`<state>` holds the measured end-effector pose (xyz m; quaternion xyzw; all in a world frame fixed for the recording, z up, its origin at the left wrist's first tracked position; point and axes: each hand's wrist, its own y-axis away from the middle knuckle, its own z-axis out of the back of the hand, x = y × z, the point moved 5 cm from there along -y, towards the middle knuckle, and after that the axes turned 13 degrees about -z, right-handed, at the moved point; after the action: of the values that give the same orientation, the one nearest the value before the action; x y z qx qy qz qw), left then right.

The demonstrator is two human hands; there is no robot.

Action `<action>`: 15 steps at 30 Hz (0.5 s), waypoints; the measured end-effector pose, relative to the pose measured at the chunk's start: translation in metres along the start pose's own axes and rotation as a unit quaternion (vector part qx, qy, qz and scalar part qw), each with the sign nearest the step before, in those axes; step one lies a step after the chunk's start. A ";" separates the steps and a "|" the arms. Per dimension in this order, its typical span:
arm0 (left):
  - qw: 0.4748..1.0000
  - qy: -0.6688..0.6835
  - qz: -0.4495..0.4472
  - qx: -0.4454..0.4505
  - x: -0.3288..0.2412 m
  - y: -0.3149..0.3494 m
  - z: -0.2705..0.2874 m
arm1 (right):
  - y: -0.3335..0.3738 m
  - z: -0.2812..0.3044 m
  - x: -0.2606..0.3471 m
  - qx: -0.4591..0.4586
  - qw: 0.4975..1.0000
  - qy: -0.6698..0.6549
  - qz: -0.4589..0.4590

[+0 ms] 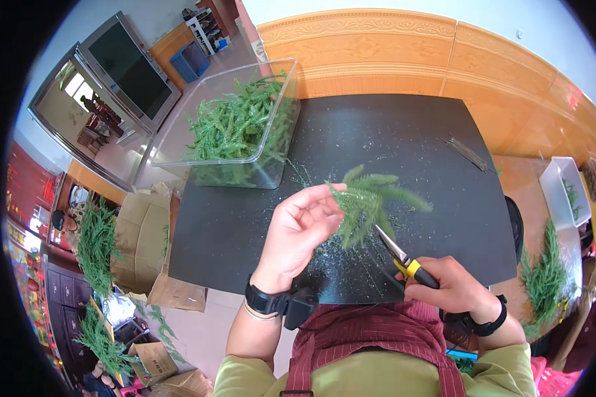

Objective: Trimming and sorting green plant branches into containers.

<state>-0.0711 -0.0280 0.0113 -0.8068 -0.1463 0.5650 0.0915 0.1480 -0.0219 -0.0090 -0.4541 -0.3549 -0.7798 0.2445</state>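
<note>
My left hand (297, 228) is raised over the dark table (232, 228), its thumb and fingers closed on a green feathery sprig (371, 198). The sprig fans out to the right of the fingertips and looks slightly blurred. In my right hand (447, 284) is a pair of long-nose pliers (393, 245) with yellow and black handles. Their silver jaws point up and left, right at the sprig's lower edge; whether they touch it I cannot tell. Small green and pale clippings lie scattered over the tabletop beneath both hands.
A clear plastic bin (271, 159) heaped with green sprigs (235, 126) stands at the table's back left. Thin stems (467, 153) lie at the back right. Cardboard (139, 231) and more greenery (98, 248) are at the left. A white tub (566, 192) and a branch pile (546, 271) sit at the right.
</note>
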 end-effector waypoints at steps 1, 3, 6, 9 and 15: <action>0.997 -0.067 -0.039 0.014 -0.004 0.001 -0.001 | -0.001 -0.002 0.004 0.001 1.000 0.004 0.005; 0.989 -0.140 -0.051 0.011 -0.006 0.001 0.001 | -0.002 -0.004 0.010 0.004 1.000 0.010 0.013; 0.956 -0.284 -0.069 0.006 -0.011 -0.002 0.005 | -0.004 -0.004 0.017 0.006 1.000 -0.015 -0.009; 0.766 -0.609 -0.199 0.062 -0.032 -0.004 -0.003 | -0.007 0.002 0.014 -0.002 0.999 -0.035 -0.010; 0.867 -0.448 -0.209 0.057 -0.015 -0.016 0.000 | -0.015 0.014 0.016 -0.042 0.992 -0.044 0.114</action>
<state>-0.0781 -0.0181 0.0299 -0.4105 -0.3048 0.8408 0.1778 0.1376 -0.0025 0.0047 -0.5352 -0.2781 -0.7406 0.2962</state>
